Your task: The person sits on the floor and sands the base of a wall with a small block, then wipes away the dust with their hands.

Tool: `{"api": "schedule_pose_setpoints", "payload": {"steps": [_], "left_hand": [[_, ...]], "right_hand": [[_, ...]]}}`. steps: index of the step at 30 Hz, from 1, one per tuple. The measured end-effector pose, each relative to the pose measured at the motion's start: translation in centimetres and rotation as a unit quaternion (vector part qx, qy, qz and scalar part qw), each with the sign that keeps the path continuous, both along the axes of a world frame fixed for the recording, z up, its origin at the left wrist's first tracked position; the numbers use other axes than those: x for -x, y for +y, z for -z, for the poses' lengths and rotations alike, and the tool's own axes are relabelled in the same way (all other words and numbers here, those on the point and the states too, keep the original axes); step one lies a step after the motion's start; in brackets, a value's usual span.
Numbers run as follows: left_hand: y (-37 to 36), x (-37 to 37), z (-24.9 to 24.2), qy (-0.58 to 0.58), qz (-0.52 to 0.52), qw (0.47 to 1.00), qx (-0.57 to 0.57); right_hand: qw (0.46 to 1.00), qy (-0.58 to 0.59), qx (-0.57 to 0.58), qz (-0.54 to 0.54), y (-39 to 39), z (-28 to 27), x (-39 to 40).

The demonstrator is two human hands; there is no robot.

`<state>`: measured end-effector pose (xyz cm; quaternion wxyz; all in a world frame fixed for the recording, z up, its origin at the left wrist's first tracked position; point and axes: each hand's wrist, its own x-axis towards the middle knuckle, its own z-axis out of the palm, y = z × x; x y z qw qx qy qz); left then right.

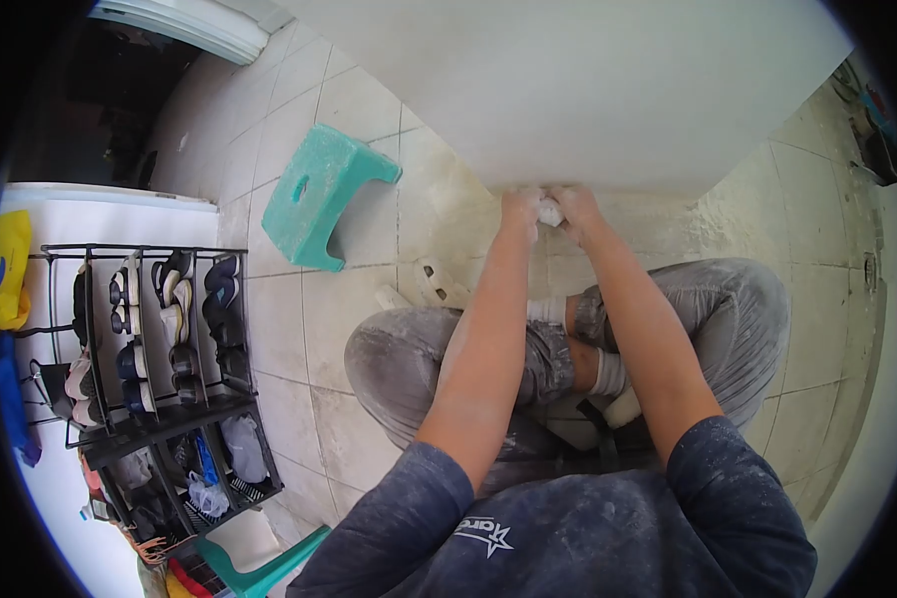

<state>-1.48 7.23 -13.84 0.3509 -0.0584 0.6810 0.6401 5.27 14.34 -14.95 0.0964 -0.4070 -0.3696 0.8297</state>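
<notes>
Both my hands are close together at the lower edge of a large white panel or wall face (608, 90). My left hand (520, 206) and my right hand (577, 204) are closed round a small, whitish, dust-covered lump (550, 211), which shows between them. Its kind cannot be made out, and the fingers partly hide it. White dust coats my fingers. My forearms stretch forward over my crossed legs, in dusty grey trousers (718, 309).
A dusty green plastic stool (314, 189) stands on the tiled floor (344, 339) to the left. Beside it is a black rack (159, 419) of shoes and bags. Another green stool (264, 568) is at lower left. Pale powder (738, 219) lies near the wall's right corner.
</notes>
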Motion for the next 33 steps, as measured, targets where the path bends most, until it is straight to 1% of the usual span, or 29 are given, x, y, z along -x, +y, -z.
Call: {"api": "schedule_pose_setpoints", "payload": {"steps": [2, 3, 5, 6, 8, 9, 11, 12, 14, 17, 18, 20, 22, 24, 26, 27, 29, 32, 33], "left_hand": [[-0.3, 0.8, 1.9, -0.020, 0.025, 0.999, 0.011], [-0.3, 0.8, 2.5, -0.031, 0.015, 0.999, 0.006], [0.0, 1.0, 3.5, -0.050, -0.002, 0.999, -0.006], [0.0, 0.6, 3.0, -0.031, -0.003, 0.999, -0.010], [0.0, 0.3, 1.6, 0.014, -0.004, 1.000, -0.017], [0.3, 0.7, 1.7, 0.021, -0.005, 1.000, -0.013], [-0.1, 0.4, 2.3, 0.024, -0.015, 1.000, 0.001], [-0.7, 0.3, 3.7, 0.021, -0.003, 1.000, 0.004], [0.0, 1.5, 6.2, 0.029, 0.028, 0.999, -0.010], [-0.2, 0.4, 2.0, 0.031, 0.050, 0.998, 0.014], [0.1, 0.6, 1.9, 0.036, 0.041, 0.998, 0.013], [-0.1, 0.4, 1.9, 0.041, 0.018, 0.999, 0.017], [-0.8, 0.2, 3.1, 0.047, 0.029, 0.997, 0.055], [0.0, 0.7, 2.6, 0.058, 0.044, 0.995, 0.062], [-0.2, 0.3, 1.9, 0.057, 0.056, 0.995, 0.062], [-0.1, 0.4, 1.9, 0.053, 0.044, 0.997, 0.038], [0.0, 0.5, 2.1, 0.044, 0.020, 0.999, -0.007], [-0.2, 0.8, 3.8, 0.005, 0.015, 1.000, -0.007], [-0.1, 0.6, 3.4, 0.008, 0.011, 1.000, -0.005]], "right_hand": [[0.998, -0.048, -0.019, -0.027, -0.4, 0.8, -0.1], [0.996, -0.066, -0.037, -0.038, 0.1, 0.8, 0.1], [0.997, -0.056, -0.025, -0.041, 0.4, 1.1, 0.1], [0.998, -0.051, -0.016, -0.043, 0.4, 1.2, 0.1], [0.999, -0.022, -0.025, -0.019, -0.2, -0.9, -0.5], [1.000, -0.008, -0.029, -0.008, -0.3, -1.6, -0.5], [0.999, -0.015, -0.014, -0.031, 0.3, 0.0, 0.2], [0.999, -0.020, -0.004, -0.042, 0.0, 0.9, 0.0], [0.999, -0.033, -0.015, -0.024, -0.3, 0.6, 0.1], [0.999, -0.024, -0.039, -0.020, -0.4, -0.3, -0.4], [0.999, -0.015, -0.045, -0.023, -0.3, -0.4, -0.3], [0.998, -0.043, -0.042, -0.034, 0.2, -0.5, 0.2], [0.996, -0.066, -0.031, -0.047, -0.5, 0.9, -0.4], [0.996, -0.063, -0.041, -0.050, 0.1, 1.2, 0.3], [0.998, -0.029, -0.035, -0.036, 0.0, 1.0, 0.0], [0.999, -0.012, -0.031, -0.030, 0.0, 0.9, 0.0], [0.997, -0.036, -0.049, -0.039, 0.4, 0.6, 0.3], [0.995, -0.074, -0.037, -0.057, -0.6, -0.5, -0.6], [0.995, -0.078, -0.037, -0.057, -0.2, -1.3, -0.3]]}}
